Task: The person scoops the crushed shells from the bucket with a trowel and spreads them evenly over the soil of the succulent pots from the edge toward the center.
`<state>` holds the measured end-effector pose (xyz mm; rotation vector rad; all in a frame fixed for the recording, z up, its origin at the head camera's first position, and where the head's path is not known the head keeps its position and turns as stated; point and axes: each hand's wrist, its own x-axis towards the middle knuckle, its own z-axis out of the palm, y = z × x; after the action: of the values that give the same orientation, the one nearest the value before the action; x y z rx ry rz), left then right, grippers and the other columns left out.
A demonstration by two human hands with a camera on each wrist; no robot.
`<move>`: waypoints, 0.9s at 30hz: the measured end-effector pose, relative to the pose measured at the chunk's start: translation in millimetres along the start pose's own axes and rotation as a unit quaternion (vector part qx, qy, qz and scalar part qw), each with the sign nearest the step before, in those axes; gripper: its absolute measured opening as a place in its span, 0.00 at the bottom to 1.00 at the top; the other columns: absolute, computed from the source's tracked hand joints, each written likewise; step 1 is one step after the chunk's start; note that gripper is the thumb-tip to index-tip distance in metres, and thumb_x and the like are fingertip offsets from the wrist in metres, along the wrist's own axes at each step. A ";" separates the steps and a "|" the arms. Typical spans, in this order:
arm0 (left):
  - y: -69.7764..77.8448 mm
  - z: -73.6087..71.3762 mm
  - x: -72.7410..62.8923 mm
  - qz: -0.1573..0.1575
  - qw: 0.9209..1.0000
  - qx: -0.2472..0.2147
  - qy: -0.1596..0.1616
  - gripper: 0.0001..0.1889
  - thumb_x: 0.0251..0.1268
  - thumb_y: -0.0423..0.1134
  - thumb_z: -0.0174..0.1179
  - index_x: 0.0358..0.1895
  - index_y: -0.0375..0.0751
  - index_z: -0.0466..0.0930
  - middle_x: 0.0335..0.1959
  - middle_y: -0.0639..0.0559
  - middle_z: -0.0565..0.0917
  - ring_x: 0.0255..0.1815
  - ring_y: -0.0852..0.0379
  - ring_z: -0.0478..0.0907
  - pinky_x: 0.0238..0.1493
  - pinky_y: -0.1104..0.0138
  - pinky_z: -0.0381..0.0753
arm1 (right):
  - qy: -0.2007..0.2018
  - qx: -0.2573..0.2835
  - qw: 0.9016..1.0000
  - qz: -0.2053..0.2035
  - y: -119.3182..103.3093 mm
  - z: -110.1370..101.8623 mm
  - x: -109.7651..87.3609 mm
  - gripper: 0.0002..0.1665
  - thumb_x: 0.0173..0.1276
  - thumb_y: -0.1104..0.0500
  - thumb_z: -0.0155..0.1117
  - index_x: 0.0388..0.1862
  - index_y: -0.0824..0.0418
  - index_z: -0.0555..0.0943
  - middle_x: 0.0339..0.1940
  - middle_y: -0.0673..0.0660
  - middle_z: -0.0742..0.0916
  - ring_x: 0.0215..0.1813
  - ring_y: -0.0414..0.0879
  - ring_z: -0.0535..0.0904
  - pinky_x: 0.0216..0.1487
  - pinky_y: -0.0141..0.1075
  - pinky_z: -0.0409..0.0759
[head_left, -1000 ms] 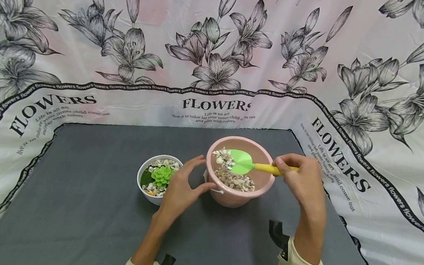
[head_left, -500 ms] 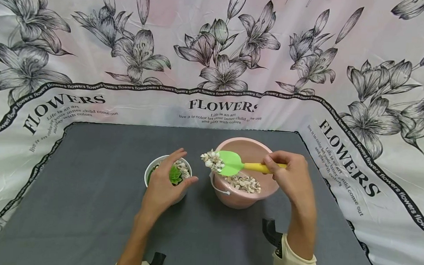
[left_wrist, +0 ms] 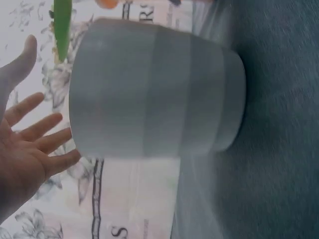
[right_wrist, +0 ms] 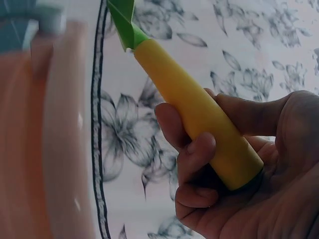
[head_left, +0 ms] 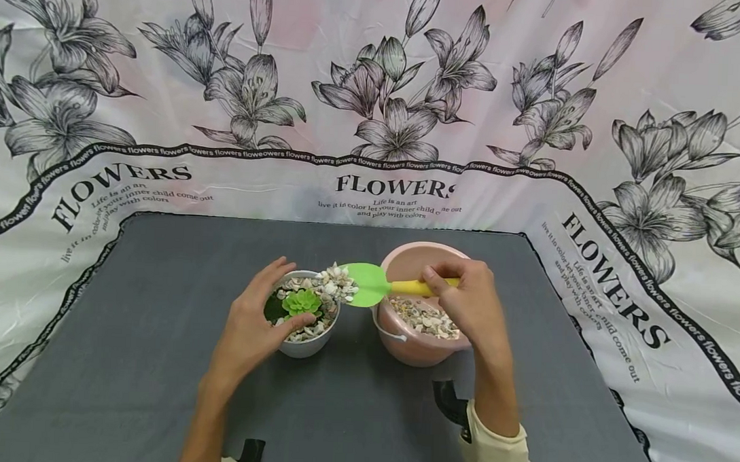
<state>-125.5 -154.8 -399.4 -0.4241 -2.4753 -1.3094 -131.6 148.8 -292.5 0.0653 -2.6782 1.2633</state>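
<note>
Right hand (head_left: 470,301) gripped trowel (head_left: 369,285); its shells (head_left: 336,283) overhung white pot's (head_left: 307,348) right rim. Left hand (head_left: 250,329), fingers spread, stood at pot's left edge. Gap separated pot from pink bucket (head_left: 411,353).

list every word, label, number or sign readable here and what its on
"FLOWERS", three times on the floral cloth; middle S creased
"Life is an art / live it in color let your inner child come out / and play with colors", beneath each, partly creased
"flowers", repeated along the black band
Left wrist view: partial "RS" and "S"; smaller print too blurred
No writing visible on white pot, pink bucket, trowel
</note>
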 end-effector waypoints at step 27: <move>-46.1 -11.1 -3.8 -0.135 0.980 -0.058 -0.134 0.73 0.35 0.42 0.90 0.84 0.32 0.45 0.78 0.30 0.66 0.71 0.35 0.73 0.67 0.42 0.75 | -0.034 -0.170 0.969 -0.174 -59.8 95.0 -11.4 0.07 0.70 0.65 0.67 0.34 0.60 0.90 0.28 0.53 0.90 0.31 0.47 0.83 0.39 0.39 0.81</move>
<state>-138.9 -189.3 -429.2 -0.3153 -2.7652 -1.6026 -127.1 37.2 -308.2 0.5140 -2.7374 0.7010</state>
